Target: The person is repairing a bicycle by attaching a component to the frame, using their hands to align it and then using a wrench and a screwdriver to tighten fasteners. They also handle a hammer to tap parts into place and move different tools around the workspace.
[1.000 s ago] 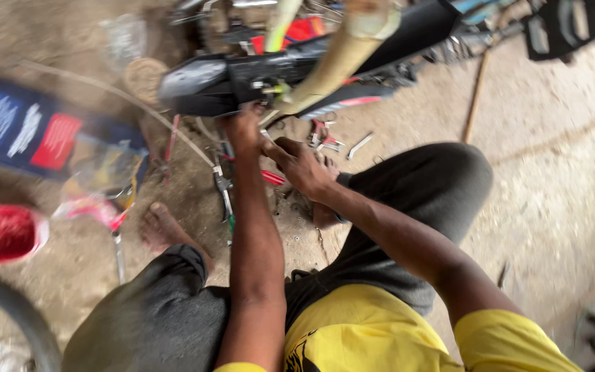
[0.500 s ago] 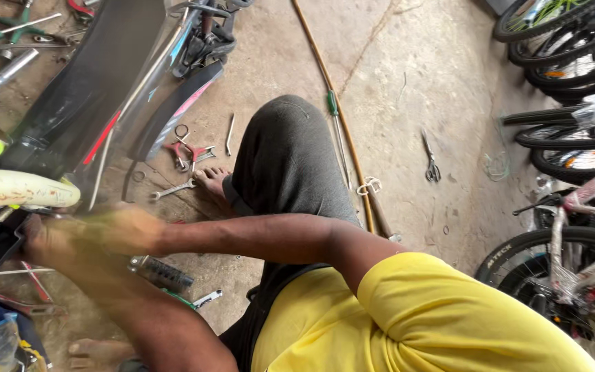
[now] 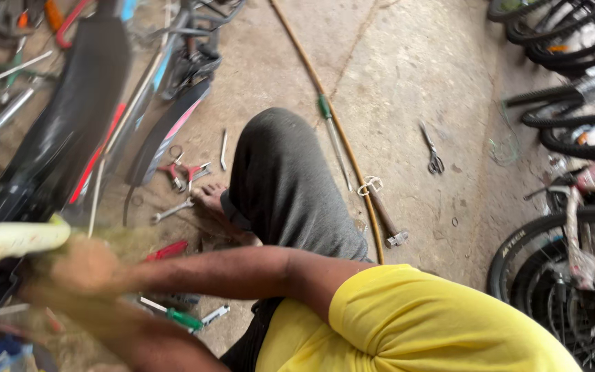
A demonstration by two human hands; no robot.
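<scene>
Both of your hands meet at the pale tube [image 3: 15, 238], the cream-coloured bar that pokes in from the left edge of the view, and everything here is best placed from it. Your right hand [image 3: 80, 265] sits at the tube's near end, but it is smeared with motion blur, so you cannot tell how far its fingers are closed or whether they grip the tube at all. Your left hand is lost in the same blur just below the tube, with only the forearm [image 3: 139, 337] showing; its grip cannot be read either. Judging by its look, the tube is stiff and smooth, probably a painted frame part joined to the black bicycle frame [image 3: 70, 124] above it, so expect weight behind it and a slippery surface. Take it with a full wrap near the end, not by the fingertips. On the floor to the right of the tube lie a red-handled tool [image 3: 166, 250], a spanner [image 3: 171, 211] and, below them, a green-handled screwdriver [image 3: 173, 317].
</scene>
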